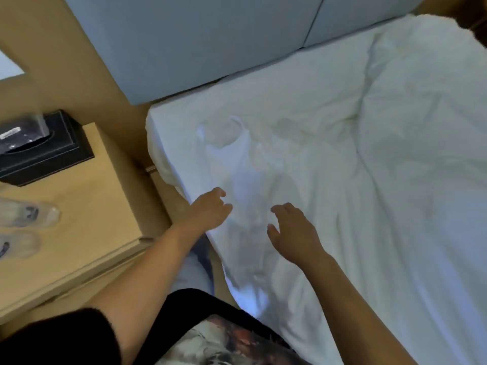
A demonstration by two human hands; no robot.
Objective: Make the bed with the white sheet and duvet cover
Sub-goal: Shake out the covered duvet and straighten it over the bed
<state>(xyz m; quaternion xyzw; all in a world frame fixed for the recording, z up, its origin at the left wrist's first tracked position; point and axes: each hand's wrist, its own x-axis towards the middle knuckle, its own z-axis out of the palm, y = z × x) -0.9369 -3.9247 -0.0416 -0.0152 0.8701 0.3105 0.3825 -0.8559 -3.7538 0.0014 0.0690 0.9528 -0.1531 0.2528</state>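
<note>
A padded pale grey-blue headboard (197,43) in two panels stands at the far side, against a tan wall (52,48); left of the bed (163,127), a light wooden nightstand (87,206) carries a black tissue box (44,151) with pale stitching, far, and two clear bottles (29,213), near; the light is dim and cool.

A bedroom: white-sheeted bed (303,159), padded headboard (197,43), wooden nightstand (87,214)

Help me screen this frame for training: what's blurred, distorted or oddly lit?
Head view: soft overall; bottles smear most; left hand and right hand slightly blurred; headboard edges tilt from the wide angle; bluish cast on the sheet near edge.
</note>
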